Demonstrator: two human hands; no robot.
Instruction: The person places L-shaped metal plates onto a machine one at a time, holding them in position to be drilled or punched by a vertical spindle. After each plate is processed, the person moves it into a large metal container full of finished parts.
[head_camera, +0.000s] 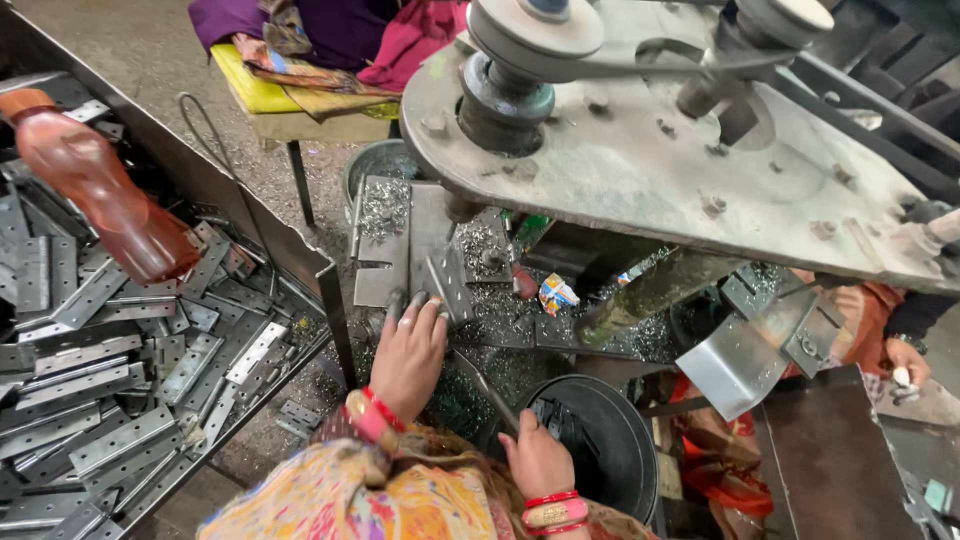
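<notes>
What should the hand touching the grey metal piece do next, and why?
Probably close the left hand around the flat grey metal hinge plate and lift it: the fingertips already rest on its edge amid shiny metal shavings, while the right hand waits by the round black bucket.

— How many hands do you count?
— Three: the wearer's left hand (408, 352) and right hand (537, 458), plus another person's hand (905, 360) at the right edge.
— Bottles?
— One reddish plastic bottle (95, 185), lying on the metal strips (110, 400). Those are too many to count.
— Buckets?
— Two: a black bucket (625, 440) and a grey pail (372, 162).
— Pulleys on the machine?
— Two, with one belt (650, 68) joining them.
</notes>
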